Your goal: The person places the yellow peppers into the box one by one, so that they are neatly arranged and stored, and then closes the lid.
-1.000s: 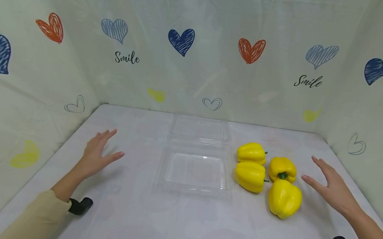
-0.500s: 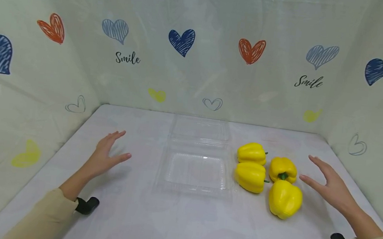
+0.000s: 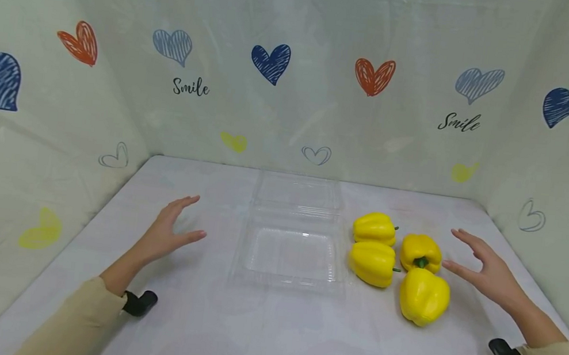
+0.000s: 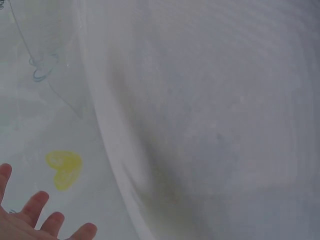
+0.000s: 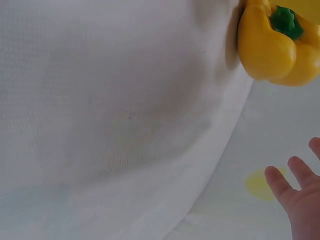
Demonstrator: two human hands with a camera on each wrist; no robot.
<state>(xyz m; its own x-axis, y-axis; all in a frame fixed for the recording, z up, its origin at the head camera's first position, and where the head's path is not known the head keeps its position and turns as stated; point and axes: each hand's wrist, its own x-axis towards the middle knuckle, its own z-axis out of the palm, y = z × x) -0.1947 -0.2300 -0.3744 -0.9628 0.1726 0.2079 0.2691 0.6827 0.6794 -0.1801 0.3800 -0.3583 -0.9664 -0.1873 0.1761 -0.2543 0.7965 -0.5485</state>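
In the head view a clear plastic clamshell box (image 3: 289, 253) lies with its lid (image 3: 297, 193) folded back toward the far wall. Several yellow bell peppers, among them a front one (image 3: 424, 297), a back one (image 3: 420, 253) and a left one (image 3: 372, 263), stand to its right. My left hand (image 3: 166, 234) hovers left of the box, thumb and fingers spread, holding nothing. Just right of the peppers my right hand (image 3: 490, 274) is held in the air, fingers extended and nothing in it. The right wrist view shows a yellow pepper (image 5: 272, 47) beyond that hand's fingers.
A white-covered table (image 3: 267, 338) carries everything. Pale sheets printed with hearts, such as a dark blue one (image 3: 270, 63), close off the back and both sides. A black wrist camera (image 3: 141, 303) sits under each beige sleeve.
My left hand has moved right, toward the box. My right hand has drifted slightly left, nearer the peppers. Box and peppers have stayed in place.
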